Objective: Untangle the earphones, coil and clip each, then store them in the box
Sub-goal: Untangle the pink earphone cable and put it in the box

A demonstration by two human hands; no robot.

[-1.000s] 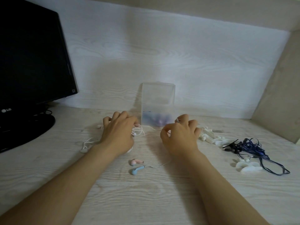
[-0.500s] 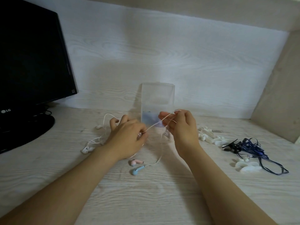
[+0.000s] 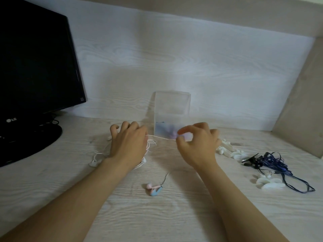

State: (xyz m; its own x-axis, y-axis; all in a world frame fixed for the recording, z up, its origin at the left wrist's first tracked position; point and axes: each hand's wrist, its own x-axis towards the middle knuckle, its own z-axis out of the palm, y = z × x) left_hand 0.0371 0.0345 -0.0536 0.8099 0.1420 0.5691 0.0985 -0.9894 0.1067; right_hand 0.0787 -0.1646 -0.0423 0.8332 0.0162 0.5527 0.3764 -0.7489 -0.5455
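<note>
My left hand [image 3: 128, 144] lies over a tangle of white earphone cable [image 3: 150, 145] on the desk, its fingers spread and bent over the bundle. A thin strand of that cable runs level to my right hand [image 3: 196, 145], which pinches it between thumb and forefinger in front of the clear plastic box [image 3: 172, 109]. The box stands upright against the back wall with something purple and blue inside. A pink and a blue earbud [image 3: 153, 188] lie together near the front, between my forearms. One white earbud [image 3: 94, 162] lies left of my left wrist.
Dark blue earphones [image 3: 272, 163] with a black clip lie tangled at the right. White clips sit in a pile [image 3: 229, 151] behind my right hand, and more white clips [image 3: 267, 184] lie by the blue cable. A black monitor [image 3: 35, 67] stands at the left. A beige side panel closes the right.
Both hands have come down from a raised position toward the desk. The cable strand between them is now level and taut, and the pink and blue earbuds have shifted slightly.
</note>
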